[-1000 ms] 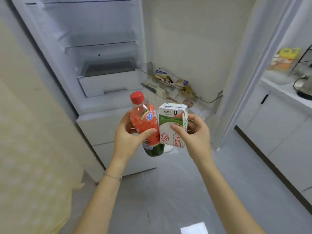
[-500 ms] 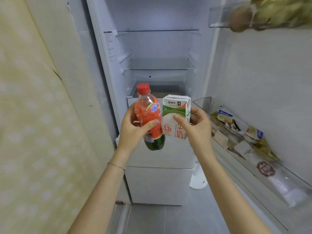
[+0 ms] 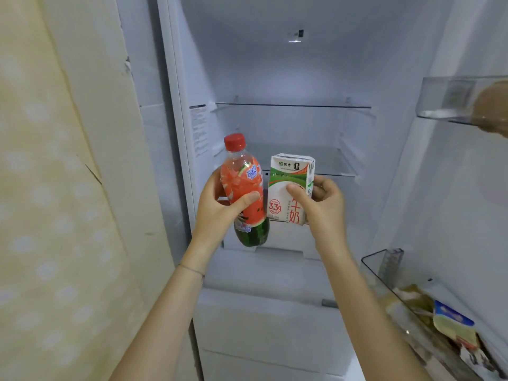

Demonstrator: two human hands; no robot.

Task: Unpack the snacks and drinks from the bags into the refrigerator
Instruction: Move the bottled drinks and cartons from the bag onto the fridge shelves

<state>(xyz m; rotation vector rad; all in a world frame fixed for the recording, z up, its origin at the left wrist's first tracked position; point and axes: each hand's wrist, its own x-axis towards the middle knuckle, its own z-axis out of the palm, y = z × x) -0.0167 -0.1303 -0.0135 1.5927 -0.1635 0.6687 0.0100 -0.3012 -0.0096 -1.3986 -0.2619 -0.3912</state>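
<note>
Holding two drinks up in front of the open refrigerator (image 3: 275, 64), both arms stretched forward. Left hand (image 3: 217, 207): grip wrapped round the middle of a watermelon-print bottle (image 3: 243, 188), thumb across the front label, fingers behind. Bottle roughly upright, slight tilt, red cap (image 3: 234, 141) on top, green base hanging below the palm. Thin bracelet (image 3: 192, 269) on the left wrist. Right hand (image 3: 324, 207): grip pinching a white-and-green milk carton (image 3: 286, 174), thumb on the front face, fingers curled round the right side edge; carton upright. Bottle and carton side by side, just beside each other; cannot tell if their edges touch. Both held in mid-air before the fridge cavity, about level with the lower glass shelf (image 3: 332, 167). Upper glass shelf (image 3: 291, 105) sits higher, its front edge a thin dark line. Tall open room above it up to the cavity ceiling, shallower room between the two shelves. White drawer front (image 3: 280, 244) behind and below the drinks. Door stands open on the right: lower door bin (image 3: 384, 266) with a clear rim holds snack packets (image 3: 453, 323); upper door bin (image 3: 445, 103) holds something brown (image 3: 492, 108), too blurred to tell. Yellowish patterned wall (image 3: 55, 215) close on the left, near the left forearm. Fridge opening between wall and door is the open lane ahead of the hands.
</note>
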